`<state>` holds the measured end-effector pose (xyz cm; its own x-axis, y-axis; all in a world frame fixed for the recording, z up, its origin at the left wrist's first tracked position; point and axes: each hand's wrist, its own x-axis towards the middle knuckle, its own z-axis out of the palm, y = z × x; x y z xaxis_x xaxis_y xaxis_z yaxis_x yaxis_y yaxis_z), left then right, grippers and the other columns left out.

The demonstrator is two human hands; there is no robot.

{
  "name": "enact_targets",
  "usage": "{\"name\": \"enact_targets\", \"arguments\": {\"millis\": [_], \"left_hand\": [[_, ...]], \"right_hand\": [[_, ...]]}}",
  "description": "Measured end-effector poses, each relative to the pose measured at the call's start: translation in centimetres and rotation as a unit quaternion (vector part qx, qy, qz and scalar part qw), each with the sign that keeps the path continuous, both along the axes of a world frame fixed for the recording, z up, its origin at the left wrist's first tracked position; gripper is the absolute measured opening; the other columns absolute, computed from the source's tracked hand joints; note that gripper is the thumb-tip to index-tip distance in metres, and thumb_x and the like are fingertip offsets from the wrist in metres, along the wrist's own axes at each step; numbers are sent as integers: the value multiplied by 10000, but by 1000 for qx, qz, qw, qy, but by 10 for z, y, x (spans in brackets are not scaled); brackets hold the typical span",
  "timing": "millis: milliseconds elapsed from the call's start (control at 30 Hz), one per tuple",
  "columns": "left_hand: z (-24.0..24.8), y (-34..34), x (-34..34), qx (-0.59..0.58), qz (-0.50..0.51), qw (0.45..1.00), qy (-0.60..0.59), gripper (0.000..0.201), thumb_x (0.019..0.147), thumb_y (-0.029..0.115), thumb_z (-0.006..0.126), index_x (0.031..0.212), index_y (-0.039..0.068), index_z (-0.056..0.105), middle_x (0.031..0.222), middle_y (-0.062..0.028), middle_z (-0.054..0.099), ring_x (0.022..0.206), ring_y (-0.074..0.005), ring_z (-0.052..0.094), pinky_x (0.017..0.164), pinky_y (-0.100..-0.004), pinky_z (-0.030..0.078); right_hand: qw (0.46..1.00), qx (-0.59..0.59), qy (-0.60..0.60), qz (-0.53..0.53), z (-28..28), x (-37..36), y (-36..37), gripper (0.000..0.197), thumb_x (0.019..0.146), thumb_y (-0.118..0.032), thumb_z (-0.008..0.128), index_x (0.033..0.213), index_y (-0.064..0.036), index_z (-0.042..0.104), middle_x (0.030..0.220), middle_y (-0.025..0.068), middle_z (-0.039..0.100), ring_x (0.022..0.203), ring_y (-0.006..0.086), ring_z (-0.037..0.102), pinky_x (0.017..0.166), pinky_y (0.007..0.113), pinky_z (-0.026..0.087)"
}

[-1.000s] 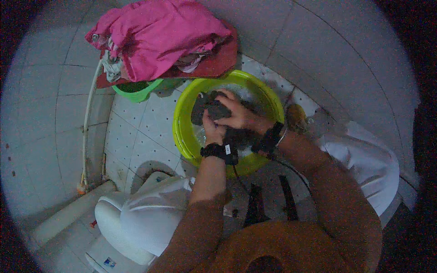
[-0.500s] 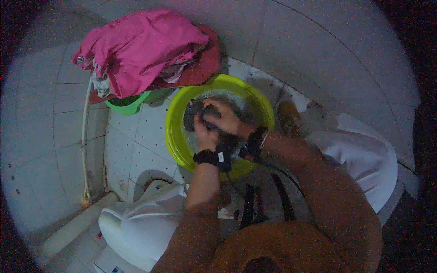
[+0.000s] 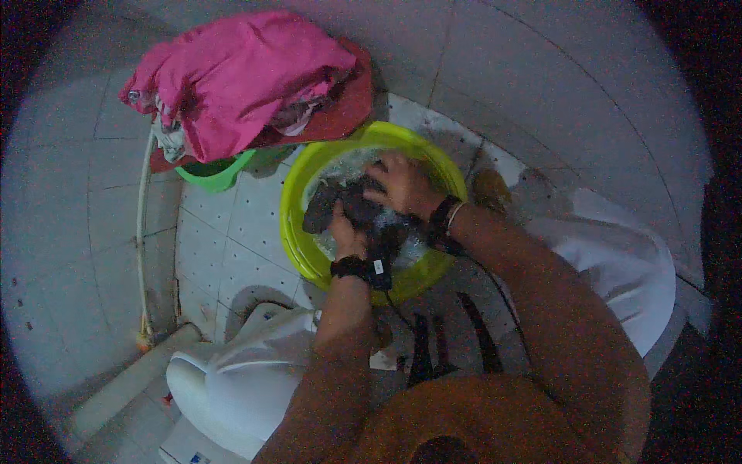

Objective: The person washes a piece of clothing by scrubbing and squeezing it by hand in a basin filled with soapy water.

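Dark cloth (image 3: 326,207), soaked, limp and bunched in soft folds, lay in the mid-left of a round yellow-green basin (image 3: 291,232), prob. plastic w/ a smooth wide rim; sudsy water (image 3: 352,160) frothed around it, white and bubbly. L hand (image 3: 349,236) reached in from near side, thumb up against the cloth, gripping a fold; its other fingers were mostly hidden. R hand (image 3: 406,187) came in from the right, palm down, mostly open, fingers parted, tips touching cloth's far-right part. Both wrists wore black straps (image 3: 352,267). Far left, a crumpled pink garment (image 3: 239,89) sat heaped on a red board (image 3: 357,97), w/ a green tub (image 3: 216,179) partly hidden below. Dotted floor tiles (image 3: 205,247) ran left of basin.
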<state>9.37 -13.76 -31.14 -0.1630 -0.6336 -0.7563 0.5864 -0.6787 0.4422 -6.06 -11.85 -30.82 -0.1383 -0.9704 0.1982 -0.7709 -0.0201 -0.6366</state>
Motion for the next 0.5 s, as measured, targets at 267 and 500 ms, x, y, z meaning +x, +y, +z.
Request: {"name": "enact_targets", "arguments": {"millis": [267,500], "left_hand": [[-57,7,7,14,-105,983,-152,260,851,180,454,1094,89,460,978,-82,544,859,-213,548,682,-324,480],[-6,-14,26,59,-48,996,-51,296,829,265,473,1000,32,540,982,-100,569,861,-246,554,750,-379,454]], "right_hand": [[978,121,156,62,-69,8,36,359,795,-307,441,1129,-184,484,1143,137,463,1091,358,389,904,531,290],[952,305,5,34,-60,8,8,314,734,-269,519,978,-71,530,876,148,571,761,278,569,693,483,417]]}}
